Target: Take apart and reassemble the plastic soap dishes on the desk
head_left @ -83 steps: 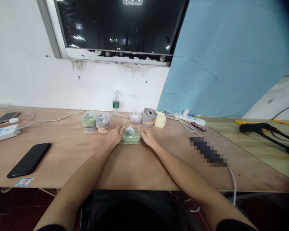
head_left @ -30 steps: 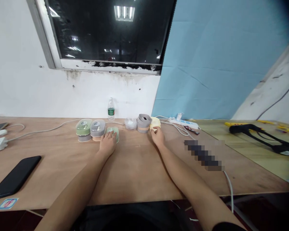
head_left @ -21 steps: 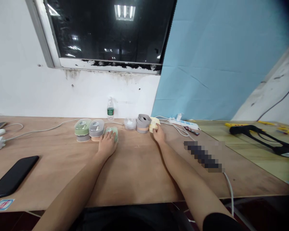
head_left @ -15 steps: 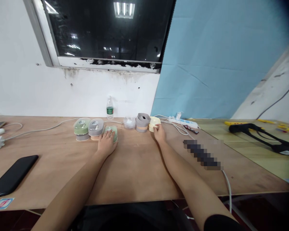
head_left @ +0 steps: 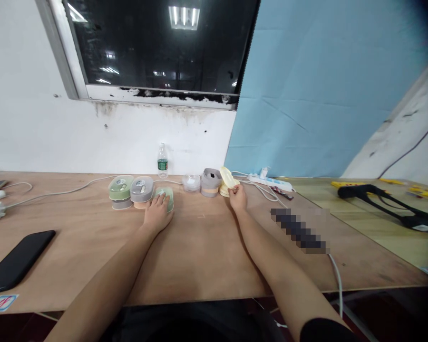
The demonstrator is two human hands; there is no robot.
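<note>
My left hand lies over a small green box with a clear lid, its fingers stretched across the top. Part of that box is hidden under the hand. To the right, my right hand pinches the edge of a pale yellow lid-like piece, which stands tilted up. Below it is a short stack of yellow pieces, partly covered by my fingers. A stack of grey ring-like pieces stands just left of the yellow ones. Beside it are clear plastic lids or cups.
Left of my left hand stand a green lidded box and a grey one, each on another piece. A water bottle is by the wall. A power strip, cables, a black phone and a blurred-out dark object lie around.
My right hand has tipped the yellow piece up from its stack, its far edge now raised. My left hand stays on the green box.
</note>
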